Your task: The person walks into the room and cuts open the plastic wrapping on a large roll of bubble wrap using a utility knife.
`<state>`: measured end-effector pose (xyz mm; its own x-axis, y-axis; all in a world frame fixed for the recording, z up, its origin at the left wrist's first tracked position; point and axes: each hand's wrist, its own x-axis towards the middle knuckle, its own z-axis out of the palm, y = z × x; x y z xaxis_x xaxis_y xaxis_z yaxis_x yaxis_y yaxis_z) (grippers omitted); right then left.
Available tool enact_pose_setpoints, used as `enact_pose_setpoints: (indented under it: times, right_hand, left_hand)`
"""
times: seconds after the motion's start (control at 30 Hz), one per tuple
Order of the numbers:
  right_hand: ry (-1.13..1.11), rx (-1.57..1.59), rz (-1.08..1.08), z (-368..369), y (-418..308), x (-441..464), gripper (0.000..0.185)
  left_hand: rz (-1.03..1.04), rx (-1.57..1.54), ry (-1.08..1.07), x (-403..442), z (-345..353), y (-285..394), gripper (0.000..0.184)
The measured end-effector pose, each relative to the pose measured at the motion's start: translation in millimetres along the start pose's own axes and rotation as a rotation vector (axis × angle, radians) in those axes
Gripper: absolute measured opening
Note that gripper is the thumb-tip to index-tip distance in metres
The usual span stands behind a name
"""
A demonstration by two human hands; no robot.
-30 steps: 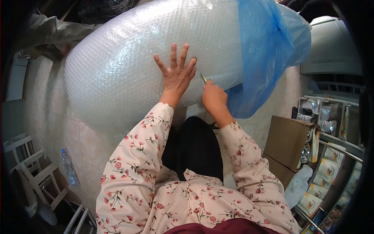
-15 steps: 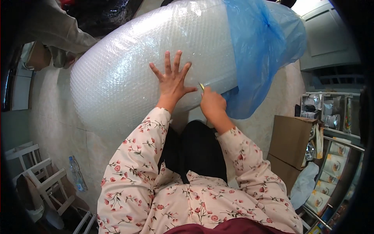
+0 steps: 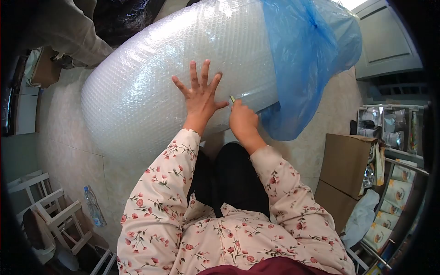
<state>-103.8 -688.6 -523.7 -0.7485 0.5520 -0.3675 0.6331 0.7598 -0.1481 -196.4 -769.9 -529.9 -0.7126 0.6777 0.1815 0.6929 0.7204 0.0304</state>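
Observation:
A large roll of bubble wrap (image 3: 137, 82) lies across the floor, its right end covered by a blue plastic bag (image 3: 302, 59). Spread flat on the wrap, my left hand (image 3: 200, 98) has its fingers apart and holds nothing. My right hand (image 3: 244, 121) is closed around a small yellow-green cutter (image 3: 232, 98), whose tip rests at the wrap's surface just right of my left thumb. Most of the cutter's handle is hidden inside my fist.
Another person's trousered leg (image 3: 75, 34) stands at the upper left. A water bottle (image 3: 94, 206) lies near white racks (image 3: 59, 211) at left. On the right are a cardboard box (image 3: 346, 160), a white plastic bag (image 3: 362, 217) and shelves with packets (image 3: 394, 192).
My right hand with the cutter has moved left, closer to my left thumb. My left hand has shifted slightly lower and left, its thumb now stretched outward.

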Motion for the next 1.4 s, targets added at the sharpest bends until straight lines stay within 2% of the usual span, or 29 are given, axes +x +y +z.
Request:
enact_pose_setpoints:
  times: [0.2, 0.27, 0.37, 0.6, 0.77, 1.1, 1.17, 1.27, 1.4]
  right_hand:
    - [-0.090, -0.025, 0.077, -5.9, 0.2, -15.8, 0.014]
    - [0.015, -0.008, 0.005, 3.8, -4.7, 1.2, 0.014]
    - [-0.060, -0.014, 0.042, -5.7, 8.1, -21.9, 0.016]
    - [-0.025, -0.018, 0.044, -0.5, 0.3, -11.8, 0.016]
    - [-0.095, -0.042, 0.081, 4.6, 1.5, -10.7, 0.017]
    - [-0.087, -0.042, 0.070, 14.2, 5.3, -11.3, 0.015]
    - [-0.008, -0.038, 0.015, 15.8, 3.7, -4.2, 0.021]
    - [-0.025, -0.034, 0.062, 8.7, 9.8, -26.2, 0.021]
    - [-0.077, -0.068, 0.056, 18.4, 3.2, -5.7, 0.015]
  left_hand:
    - [-0.009, -0.026, -0.044, -0.8, 1.3, 0.1, 0.078]
    - [-0.005, 0.015, 0.007, 0.1, 2.6, -0.1, 0.079]
    - [-0.005, -0.041, -0.015, 0.8, 0.7, -1.3, 0.079]
    - [-0.006, -0.033, 0.017, 1.3, 2.6, -2.4, 0.075]
    - [0.003, -0.046, 0.021, 0.7, 5.4, -3.0, 0.078]
    - [0.010, -0.027, -0.008, 2.6, 6.7, -5.8, 0.078]
    - [-0.004, -0.024, -0.027, 3.8, 4.9, -5.1, 0.078]
    - [-0.003, -0.017, -0.027, 3.3, 4.1, -5.1, 0.075]
    - [0.014, -0.008, 0.026, 2.0, 9.2, -6.1, 0.080]
